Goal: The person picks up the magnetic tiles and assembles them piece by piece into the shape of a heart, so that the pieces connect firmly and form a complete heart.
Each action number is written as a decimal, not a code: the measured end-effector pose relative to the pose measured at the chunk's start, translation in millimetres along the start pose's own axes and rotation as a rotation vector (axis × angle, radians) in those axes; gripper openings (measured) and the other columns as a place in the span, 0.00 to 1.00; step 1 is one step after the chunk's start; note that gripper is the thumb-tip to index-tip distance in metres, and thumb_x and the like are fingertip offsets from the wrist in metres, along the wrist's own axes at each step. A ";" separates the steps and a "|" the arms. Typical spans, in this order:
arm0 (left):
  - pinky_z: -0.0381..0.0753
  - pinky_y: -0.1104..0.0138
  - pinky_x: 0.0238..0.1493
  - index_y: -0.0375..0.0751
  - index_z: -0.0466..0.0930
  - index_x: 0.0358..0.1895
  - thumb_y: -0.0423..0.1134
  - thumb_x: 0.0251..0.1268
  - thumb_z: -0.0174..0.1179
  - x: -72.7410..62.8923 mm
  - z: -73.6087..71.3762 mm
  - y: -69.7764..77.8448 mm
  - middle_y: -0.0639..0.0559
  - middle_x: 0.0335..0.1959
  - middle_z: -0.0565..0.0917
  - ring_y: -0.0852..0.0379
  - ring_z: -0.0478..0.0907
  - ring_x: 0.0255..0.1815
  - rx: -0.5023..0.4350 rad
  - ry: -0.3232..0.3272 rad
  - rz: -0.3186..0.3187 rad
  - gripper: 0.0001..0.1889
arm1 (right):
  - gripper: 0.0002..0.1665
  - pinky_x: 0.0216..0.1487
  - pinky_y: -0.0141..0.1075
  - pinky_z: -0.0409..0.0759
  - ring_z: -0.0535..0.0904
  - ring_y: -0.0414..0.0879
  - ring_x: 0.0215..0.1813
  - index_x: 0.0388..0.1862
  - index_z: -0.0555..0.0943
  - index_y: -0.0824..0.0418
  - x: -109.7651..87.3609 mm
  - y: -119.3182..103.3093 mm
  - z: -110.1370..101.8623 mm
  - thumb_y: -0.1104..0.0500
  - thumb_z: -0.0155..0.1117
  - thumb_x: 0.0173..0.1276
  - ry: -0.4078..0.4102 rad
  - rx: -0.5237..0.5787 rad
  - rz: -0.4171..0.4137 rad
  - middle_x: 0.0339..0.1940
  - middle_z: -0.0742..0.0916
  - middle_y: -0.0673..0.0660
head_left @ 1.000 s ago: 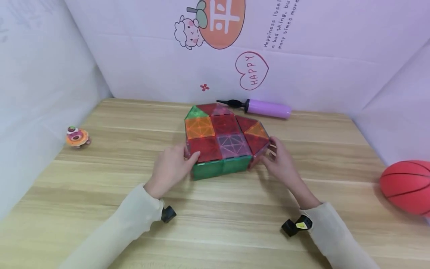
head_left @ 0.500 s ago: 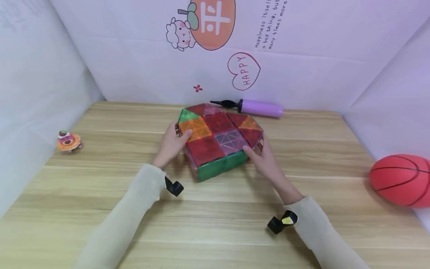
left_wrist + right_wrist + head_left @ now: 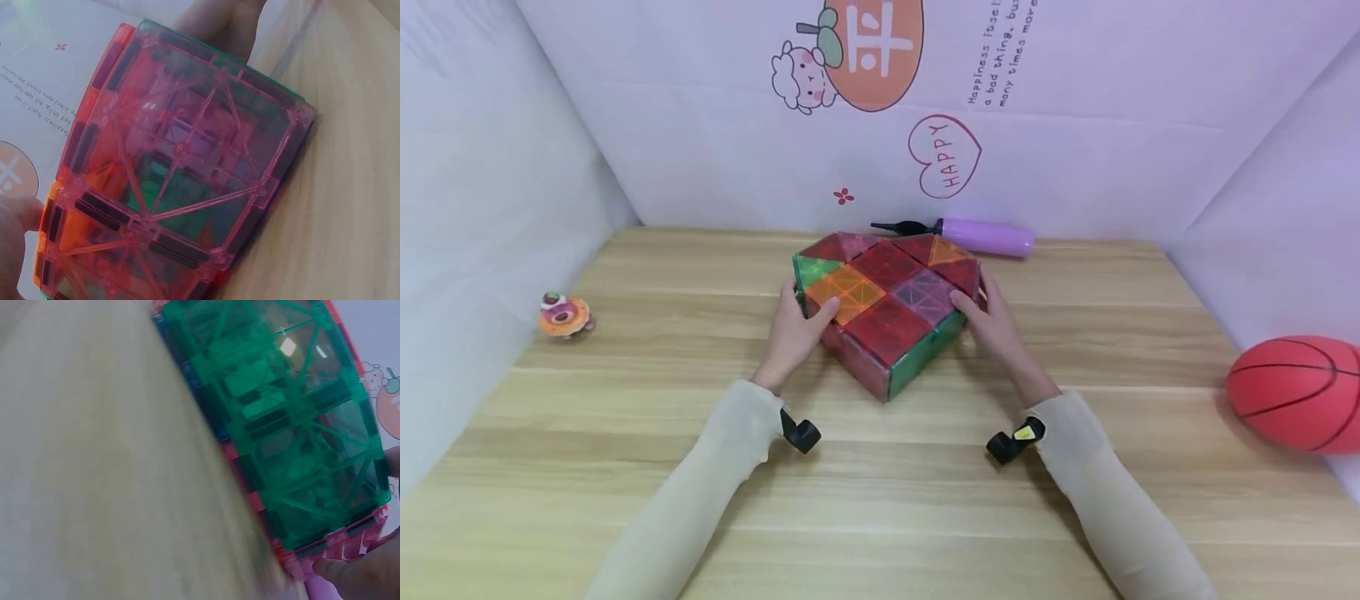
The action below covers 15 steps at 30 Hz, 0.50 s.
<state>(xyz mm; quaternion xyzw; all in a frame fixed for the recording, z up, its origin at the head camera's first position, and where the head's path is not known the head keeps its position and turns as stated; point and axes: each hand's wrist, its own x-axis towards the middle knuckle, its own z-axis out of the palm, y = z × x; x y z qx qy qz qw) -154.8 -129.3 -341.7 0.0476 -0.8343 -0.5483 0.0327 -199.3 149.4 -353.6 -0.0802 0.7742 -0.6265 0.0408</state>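
A heart-shaped box of magnetic tiles (image 3: 891, 329) sits on the table, its point turned towards me. Its translucent top mixes red, orange, purple and green tiles. My left hand (image 3: 793, 333) holds the left side, thumb on the orange tile. On the opposite side my right hand (image 3: 996, 329) grips the box, with its thumb at the purple tile's edge. Pink-red side tiles (image 3: 181, 150) fill the left wrist view, with the left thumb at the left border. In the right wrist view, green side tiles (image 3: 300, 444) appear beside the right fingers (image 3: 359, 575). Most fingertips are hidden behind the box.
A purple balloon pump (image 3: 988, 237) lies behind the box, against the printed wall sheet (image 3: 715, 150). A small doughnut-like toy figure (image 3: 565, 317) is at the table's left edge. A red ball (image 3: 1296, 393) rests at the far right. White sheets enclose both sides.
The box has turned so its point faces me. My left hand has shifted from the near corner up to the orange tile; the right thumb has come onto the top.
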 end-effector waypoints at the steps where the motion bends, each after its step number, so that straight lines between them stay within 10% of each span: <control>1: 0.59 0.53 0.72 0.38 0.44 0.74 0.53 0.66 0.55 0.9 0.6 -0.2 0.40 0.69 0.63 0.47 0.61 0.70 0.006 -0.013 0.011 0.42 | 0.41 0.73 0.46 0.57 0.55 0.52 0.76 0.78 0.47 0.57 -0.5 1.2 -0.6 0.54 0.53 0.72 0.008 -0.001 0.004 0.78 0.56 0.56; 15: 0.58 0.56 0.72 0.39 0.44 0.74 0.48 0.67 0.56 2.9 3.3 4.2 0.40 0.70 0.62 0.49 0.59 0.72 -0.104 -0.016 0.027 0.40 | 0.41 0.73 0.45 0.58 0.59 0.54 0.74 0.77 0.47 0.59 -5.2 -3.6 1.5 0.52 0.53 0.72 0.072 -0.082 0.010 0.76 0.60 0.60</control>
